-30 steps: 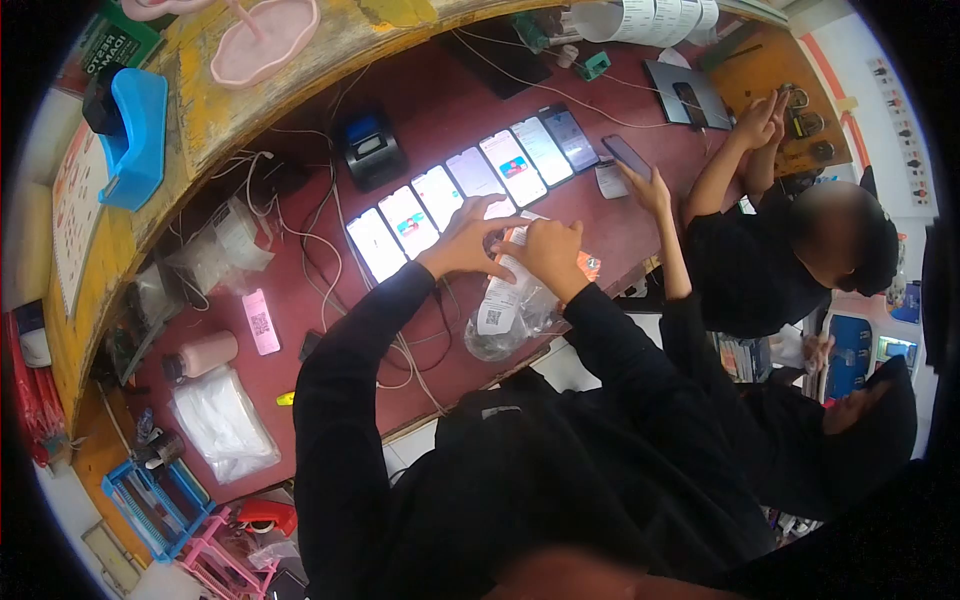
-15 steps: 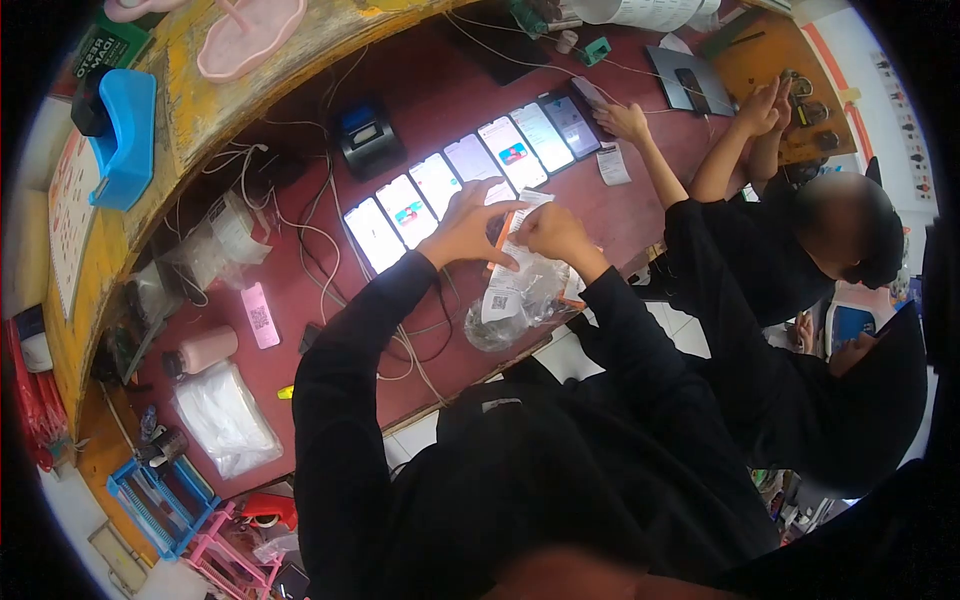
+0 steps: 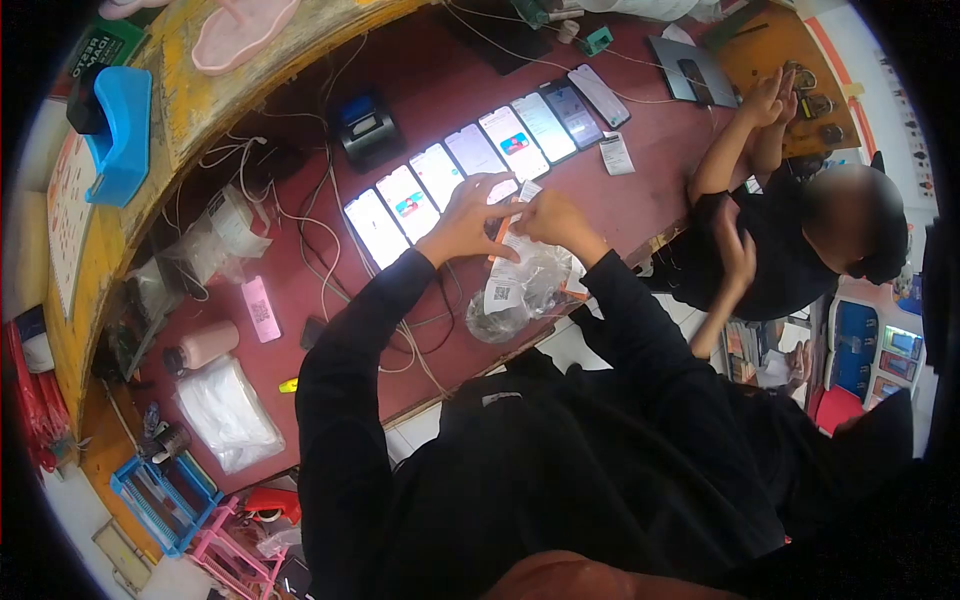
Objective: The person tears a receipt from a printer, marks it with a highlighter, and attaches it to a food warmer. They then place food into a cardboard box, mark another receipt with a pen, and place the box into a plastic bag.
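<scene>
Top-down view from the head of a person in black sleeves, working at a dark red counter (image 3: 640, 205). The left hand (image 3: 462, 225) and right hand (image 3: 556, 218) meet over a clear plastic bag (image 3: 538, 283) that lies on the counter's near edge. The fingers (image 3: 495, 185) of the left hand are narrow, pinched on the top of a white slip (image 3: 503, 290) with a printed code. The right fingers are curled shut on the same slip from the other side. The slip hangs down from the fingers across the bag. A thin orange strip (image 3: 497, 232) shows just under the left fingers.

Just beyond the fingers runs a row of lit phones (image 3: 440, 175), side by side. Past them sits a small black printer (image 3: 365, 130). Left of the fingers, well apart, lie a pink card (image 3: 262, 308) and a pink bottle (image 3: 205, 345). To the right, a co-worker (image 3: 760, 250) in black sits at the counter, near a small receipt (image 3: 617, 153).
</scene>
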`<state>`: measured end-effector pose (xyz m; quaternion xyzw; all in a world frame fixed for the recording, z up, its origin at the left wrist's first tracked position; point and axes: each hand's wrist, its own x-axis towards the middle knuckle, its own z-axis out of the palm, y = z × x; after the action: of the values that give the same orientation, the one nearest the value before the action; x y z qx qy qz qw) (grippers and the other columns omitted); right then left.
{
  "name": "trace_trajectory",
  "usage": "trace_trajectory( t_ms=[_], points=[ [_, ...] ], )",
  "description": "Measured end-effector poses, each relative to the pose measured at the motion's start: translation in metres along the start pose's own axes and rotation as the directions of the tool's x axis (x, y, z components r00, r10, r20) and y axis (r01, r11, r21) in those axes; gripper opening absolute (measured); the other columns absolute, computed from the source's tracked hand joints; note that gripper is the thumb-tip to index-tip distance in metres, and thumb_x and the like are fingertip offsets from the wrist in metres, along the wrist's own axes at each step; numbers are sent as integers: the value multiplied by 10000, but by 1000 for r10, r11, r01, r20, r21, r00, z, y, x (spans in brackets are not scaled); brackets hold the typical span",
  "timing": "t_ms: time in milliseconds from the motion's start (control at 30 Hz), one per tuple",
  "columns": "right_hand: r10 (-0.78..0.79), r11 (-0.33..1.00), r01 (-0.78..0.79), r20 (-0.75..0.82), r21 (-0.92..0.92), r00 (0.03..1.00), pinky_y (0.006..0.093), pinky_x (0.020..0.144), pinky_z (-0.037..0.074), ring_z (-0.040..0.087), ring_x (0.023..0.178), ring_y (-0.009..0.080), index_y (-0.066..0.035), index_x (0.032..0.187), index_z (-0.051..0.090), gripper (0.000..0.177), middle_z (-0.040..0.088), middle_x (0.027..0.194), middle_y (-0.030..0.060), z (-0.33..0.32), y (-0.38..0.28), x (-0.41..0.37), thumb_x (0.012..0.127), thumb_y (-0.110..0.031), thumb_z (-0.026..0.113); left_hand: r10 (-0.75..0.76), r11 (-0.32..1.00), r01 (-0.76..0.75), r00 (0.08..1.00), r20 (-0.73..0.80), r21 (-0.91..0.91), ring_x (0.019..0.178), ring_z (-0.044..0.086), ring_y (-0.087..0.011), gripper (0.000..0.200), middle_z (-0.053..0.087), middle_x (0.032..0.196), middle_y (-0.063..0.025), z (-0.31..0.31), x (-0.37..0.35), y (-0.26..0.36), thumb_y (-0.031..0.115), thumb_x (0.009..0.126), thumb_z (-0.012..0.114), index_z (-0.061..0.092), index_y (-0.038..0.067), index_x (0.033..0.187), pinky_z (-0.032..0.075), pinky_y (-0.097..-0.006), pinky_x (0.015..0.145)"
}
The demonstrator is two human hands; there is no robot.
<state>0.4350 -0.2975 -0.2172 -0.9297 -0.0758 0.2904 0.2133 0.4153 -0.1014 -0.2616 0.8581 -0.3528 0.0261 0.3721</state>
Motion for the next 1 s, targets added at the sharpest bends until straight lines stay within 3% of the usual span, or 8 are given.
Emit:
trace_trajectory(
  t_ms=[67, 167, 567, 700, 767, 900, 933, 1000],
  points=[
    [29, 949, -62, -111, -308, 993, 456, 804, 486, 690, 868, 259, -59, 866, 719, 425, 712, 861, 95, -2, -15, -10, 697, -447, 760, 2, 1000, -2, 1000, 30, -6, 1301, 344, -389, 759, 382, 1453, -121, -3, 2, -1, 568, 526, 843, 679, 265, 1203, 277, -528, 1066],
    [34, 913, -98, -167, -395, 985, 525, 878, 403, 668, 941, 268, -70, 943, 705, 564, 700, 949, 85, 11, -7, -8, 697, -578, 729, -3, 1000, 5, 998, 60, -21, 1312, 327, -399, 782, 376, 1455, -130, -8, 4, 3, 579, 511, 845, 675, 281, 1214, 245, -536, 1080],
    [-211, 889, -24, -453, -458, 866, 429, 655, 369, 563, 461, 271, -70, 552, 645, 721, 582, 512, 78, 12, 41, -42, 591, -790, 666, -42, 999, 44, 995, 87, -19, 1321, 312, -407, 851, 363, 1467, -149, -10, 3, 3, 591, 460, 849, 654, 315, 1241, 234, -529, 1095],
    [-224, 959, 110, -468, -260, 855, 385, 646, 369, 548, 473, 238, -97, 532, 614, 503, 567, 501, 26, 0, 63, -59, 633, -553, 799, -90, 994, 95, 992, 93, -49, 1337, 301, -400, 879, 351, 1488, -140, -10, 4, 3, 527, 427, 880, 645, 337, 1253, 248, -528, 1105],
    [-167, 979, 91, -464, -182, 870, 386, 685, 346, 559, 554, 219, -121, 735, 650, 358, 581, 581, 4, -3, 70, -71, 630, -416, 823, -129, 985, 139, 987, 97, -101, 1340, 296, -402, 905, 349, 1489, -143, -6, 2, 1, 523, 402, 888, 644, 338, 1253, 248, -532, 1106],
    [-283, 957, 215, -483, -193, 828, 414, 798, 344, 571, 873, 219, -143, 1033, 634, 426, 593, 930, 30, -7, 52, -102, 632, -180, 774, -232, 902, 257, 966, 111, -348, 1341, 281, -354, 479, 342, 1514, -92, 18, -4, -13, 349, 799, 718, 634, 336, 1270, 219, -479, 1122],
    [-342, 940, 301, -471, -163, 813, 433, 847, 345, 560, 940, 231, -145, 1053, 637, 444, 584, 997, 47, -3, 42, -108, 625, -146, 755, -198, 926, 214, 977, 83, -312, 1318, 299, -314, 386, 350, 1516, -69, 21, -7, -14, 251, 925, 569, 612, 280, 1308, 205, -438, 1123],
    [-437, 896, 428, -398, -117, 806, 479, 941, 324, 535, 1046, 256, -154, 1087, 642, 492, 560, 1103, 68, 1, 25, -118, 604, -97, 721, -271, 866, 277, 960, 74, -416, 1303, 294, -345, 431, 341, 1495, -114, 25, -9, -8, 288, 928, 558, 561, 244, 1358, 228, -448, 1118]
  ],
)
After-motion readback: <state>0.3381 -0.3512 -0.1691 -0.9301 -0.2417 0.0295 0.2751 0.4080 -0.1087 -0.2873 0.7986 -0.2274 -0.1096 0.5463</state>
